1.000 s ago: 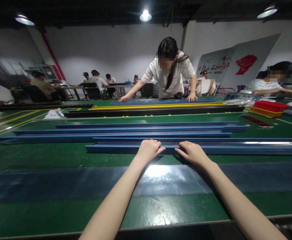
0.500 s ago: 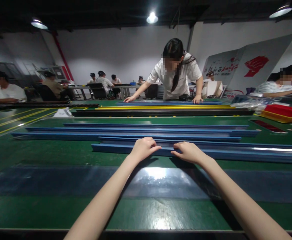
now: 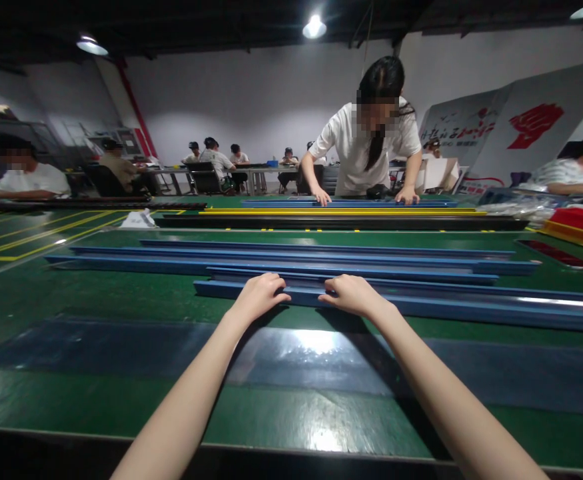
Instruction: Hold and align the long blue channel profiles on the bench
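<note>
Nearest blue channel (image 3: 456,311): lies across middle of frame, running off right edge. Looks light for its length, stiff lengthwise, smooth and slightly slippery; thin walls could flex or scuff. Best held by both side walls, hands spread wider against sag. Left hand (image 3: 258,295) and right hand (image 3: 355,295) at its left part, fingers bent over it, thumbs apart; cannot tell whether they grip. More blue channels (image 3: 291,257) just beyond; clear strip (image 3: 156,345) nearer, on green tabletop (image 3: 96,403).
</note>
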A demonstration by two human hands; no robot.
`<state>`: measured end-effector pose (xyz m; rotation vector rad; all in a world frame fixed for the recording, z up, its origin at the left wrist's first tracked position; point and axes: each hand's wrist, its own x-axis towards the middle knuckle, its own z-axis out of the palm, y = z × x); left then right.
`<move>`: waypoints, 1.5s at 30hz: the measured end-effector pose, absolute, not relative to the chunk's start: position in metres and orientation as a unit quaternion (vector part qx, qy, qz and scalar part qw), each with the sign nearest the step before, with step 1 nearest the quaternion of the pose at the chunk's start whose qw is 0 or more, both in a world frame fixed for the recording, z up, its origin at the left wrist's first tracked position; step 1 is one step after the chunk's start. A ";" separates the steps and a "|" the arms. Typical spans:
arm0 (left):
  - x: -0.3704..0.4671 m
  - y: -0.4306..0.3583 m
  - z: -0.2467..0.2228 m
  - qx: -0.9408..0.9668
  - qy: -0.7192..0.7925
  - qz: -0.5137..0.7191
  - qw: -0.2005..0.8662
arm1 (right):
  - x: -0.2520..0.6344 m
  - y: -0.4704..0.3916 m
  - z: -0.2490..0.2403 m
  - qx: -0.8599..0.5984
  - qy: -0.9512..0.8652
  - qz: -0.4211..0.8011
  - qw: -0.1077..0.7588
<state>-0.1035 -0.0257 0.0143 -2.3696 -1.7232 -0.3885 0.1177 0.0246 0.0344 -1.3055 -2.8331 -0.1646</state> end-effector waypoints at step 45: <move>-0.096 -0.025 0.000 -0.845 -0.507 -0.120 0.125 | 0.111 0.005 0.000 -0.352 -0.926 -0.080 0.112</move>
